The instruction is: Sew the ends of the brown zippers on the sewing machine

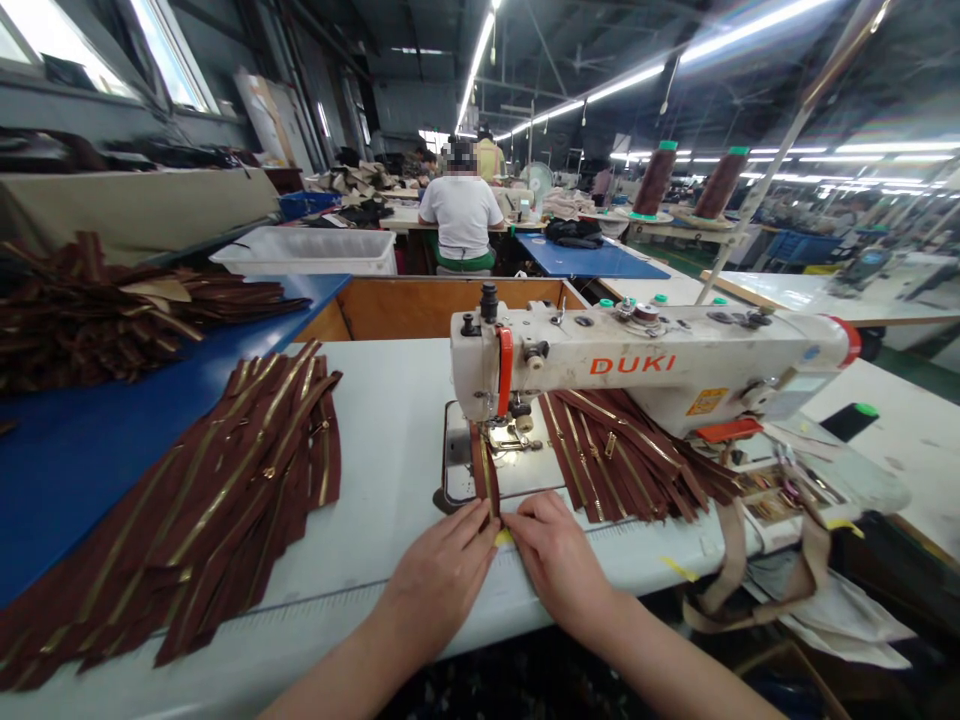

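A brown zipper [484, 472] with gold-coloured teeth runs lengthwise under the presser foot of a white sewing machine [637, 365]. At its near end, my left hand [444, 562] lies along the left side, fingers together and pressed on the strip. Opposite it my right hand [559, 558] has curled fingers, with thumb and forefinger pinched at the same end. My fingers cover the tip of the zipper. A fanned pile of similar zippers [255, 470] lies left of my hands. Another bunch of zippers [611, 455] lies beneath the machine arm, to the right.
More brown strips [112, 320] are heaped on a blue table [300, 425] at the left. A small tray [780, 495] of tools sits right of the machine. Two thread cones [654, 182] stand behind it. A person in a white shirt [461, 215] sits ahead, near a white bin [307, 250].
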`<state>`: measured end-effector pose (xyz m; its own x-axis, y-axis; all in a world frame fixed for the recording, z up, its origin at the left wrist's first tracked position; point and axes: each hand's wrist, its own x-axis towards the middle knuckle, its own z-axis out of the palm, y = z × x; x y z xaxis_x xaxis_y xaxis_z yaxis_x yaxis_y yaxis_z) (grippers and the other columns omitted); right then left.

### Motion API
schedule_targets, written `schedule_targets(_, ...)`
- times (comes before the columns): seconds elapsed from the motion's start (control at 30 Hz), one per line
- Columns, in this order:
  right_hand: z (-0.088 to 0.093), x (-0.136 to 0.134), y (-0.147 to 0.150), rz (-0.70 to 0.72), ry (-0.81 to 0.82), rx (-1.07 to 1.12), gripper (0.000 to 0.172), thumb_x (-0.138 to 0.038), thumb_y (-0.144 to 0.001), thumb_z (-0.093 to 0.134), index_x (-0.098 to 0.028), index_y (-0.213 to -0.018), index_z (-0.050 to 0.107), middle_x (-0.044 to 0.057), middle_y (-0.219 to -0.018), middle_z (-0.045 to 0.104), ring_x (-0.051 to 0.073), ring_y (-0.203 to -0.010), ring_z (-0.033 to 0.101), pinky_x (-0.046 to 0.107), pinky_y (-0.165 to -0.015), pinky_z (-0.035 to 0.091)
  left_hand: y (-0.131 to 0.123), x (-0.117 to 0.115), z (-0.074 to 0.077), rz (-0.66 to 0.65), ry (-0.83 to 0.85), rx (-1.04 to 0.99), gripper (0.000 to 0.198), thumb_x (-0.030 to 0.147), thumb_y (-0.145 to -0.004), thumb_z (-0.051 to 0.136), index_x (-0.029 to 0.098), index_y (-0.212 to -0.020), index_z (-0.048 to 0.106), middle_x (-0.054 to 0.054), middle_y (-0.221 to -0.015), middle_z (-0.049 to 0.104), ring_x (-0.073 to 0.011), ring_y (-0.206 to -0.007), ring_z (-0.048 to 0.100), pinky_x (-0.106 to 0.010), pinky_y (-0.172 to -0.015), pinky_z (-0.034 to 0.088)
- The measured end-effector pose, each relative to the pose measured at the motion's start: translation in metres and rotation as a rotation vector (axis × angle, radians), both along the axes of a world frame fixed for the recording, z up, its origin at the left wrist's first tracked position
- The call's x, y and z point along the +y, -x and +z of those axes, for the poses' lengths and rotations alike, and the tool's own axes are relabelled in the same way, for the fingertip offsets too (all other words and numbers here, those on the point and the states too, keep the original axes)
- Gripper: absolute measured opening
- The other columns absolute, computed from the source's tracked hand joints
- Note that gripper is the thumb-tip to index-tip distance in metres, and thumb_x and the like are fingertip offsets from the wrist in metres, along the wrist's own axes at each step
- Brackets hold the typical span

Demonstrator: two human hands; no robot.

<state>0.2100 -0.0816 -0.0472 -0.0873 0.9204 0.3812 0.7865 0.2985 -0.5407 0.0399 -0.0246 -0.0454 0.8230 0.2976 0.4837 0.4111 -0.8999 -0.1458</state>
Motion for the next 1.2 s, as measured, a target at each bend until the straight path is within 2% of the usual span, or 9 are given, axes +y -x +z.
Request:
schedule_targets(0.3,-0.001,-0.001,0.001,0.028,-0.040,-0.116,0.013,-0.010,-0.088,0.054,-0.015,-0.088,0.067,0.006,-0.080,0.059,0.020,-0.080,0.049,0.031,-0.071,0.044,0.009,0.007,0.009,-0.087,0.056,0.100,0.033,0.013,-0.094,0.035,0.011,-0.107,0.064,-0.013,-0.117,0.066,-0.0212,-0.114,0.059,-0.034,-0.095,0.051)
schedule_targets(0.5,-0.002,0.001,0.000,0.051,-0.075,-0.154,0.014,-0.010,-0.088,0.053,-0.013,-0.092,0.067,0.006,-0.080,0.058,0.020,-0.079,0.048,0.031,-0.070,0.043,0.011,0.008,0.013,-0.092,0.086,0.153,0.032,0.014,-0.091,0.040,0.011,-0.113,0.062,-0.016,-0.122,0.063,-0.0237,-0.116,0.057,-0.036,-0.094,0.052)
schedule_targets(0.73,-0.003,0.002,-0.002,0.086,-0.085,-0.233,0.012,-0.011,-0.088,0.054,-0.013,-0.092,0.065,0.005,-0.080,0.057,0.019,-0.079,0.047,0.031,-0.070,0.042,0.016,0.009,0.011,-0.119,0.128,0.110,0.035,0.010,-0.091,0.034,0.012,-0.116,0.059,-0.015,-0.124,0.061,-0.0223,-0.118,0.055,-0.036,-0.094,0.051)
schedule_targets(0.87,-0.001,0.001,-0.005,0.127,-0.038,-0.318,0.009,-0.012,-0.088,0.055,-0.014,-0.093,0.063,0.005,-0.083,0.057,0.019,-0.081,0.046,0.031,-0.071,0.042,0.015,0.009,0.005,-0.065,0.171,0.062,0.035,0.012,-0.094,0.032,0.011,-0.123,0.052,-0.011,-0.124,0.061,-0.0188,-0.117,0.055,-0.034,-0.098,0.049)
schedule_targets(1.07,0.007,-0.001,-0.016,0.244,0.010,-0.442,0.014,-0.016,-0.091,0.053,-0.014,-0.102,0.061,0.006,-0.091,0.057,0.020,-0.087,0.046,0.032,-0.079,0.042,0.008,0.004,0.006,-0.033,0.246,0.037,0.032,0.019,-0.095,0.035,0.013,-0.119,0.056,-0.011,-0.119,0.062,-0.0225,-0.114,0.056,-0.040,-0.097,0.050)
schedule_targets(1.2,0.011,0.002,-0.027,0.317,0.005,-0.353,0.018,-0.016,-0.092,0.051,-0.017,-0.105,0.063,0.006,-0.090,0.059,0.019,-0.088,0.048,0.031,-0.077,0.044,0.008,0.004,0.008,-0.021,0.294,0.008,0.031,0.020,-0.095,0.037,0.016,-0.118,0.058,-0.011,-0.119,0.062,-0.0215,-0.113,0.056,-0.040,-0.096,0.050)
